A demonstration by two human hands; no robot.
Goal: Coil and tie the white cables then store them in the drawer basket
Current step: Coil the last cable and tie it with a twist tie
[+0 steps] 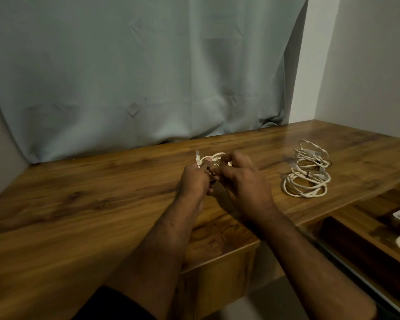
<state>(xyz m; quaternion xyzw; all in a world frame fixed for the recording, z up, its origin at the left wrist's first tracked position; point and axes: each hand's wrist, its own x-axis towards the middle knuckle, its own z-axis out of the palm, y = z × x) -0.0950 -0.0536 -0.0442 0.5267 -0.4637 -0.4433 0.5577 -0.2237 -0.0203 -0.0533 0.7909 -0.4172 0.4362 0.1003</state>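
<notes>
we have both hands raised just over the wooden desk (83, 204), close together at mid-frame. left hand (192, 181): fingers curled round a small white cable coil (214, 157), with the connector end (197, 158) sticking up past the knuckles, roughly upright. right hand (241, 181): fingers bent inward toward the same coil, fingertips at or very near it; whether they pinch a strand or a dark tie we cannot tell, since the contact is hidden behind the knuckles. a small dark bit shows between the 2 hands, too small to identify.

key relation: the coil sits beyond both hands, on the far side of the knuckles, its loops running left-to-right between them. the free plug end lies on the left-hand side, so we judge the left hand serves as anchor and the right as the working hand for wrapping or tying.

other cables: 2 coiled white bundles (306, 172) rest on the desk well to the right, nearer the right hand, 1 partly stacked on the other. an open drawer (365, 239) lies lower right, with pale items at its edge; the basket is not clearly visible.
</notes>
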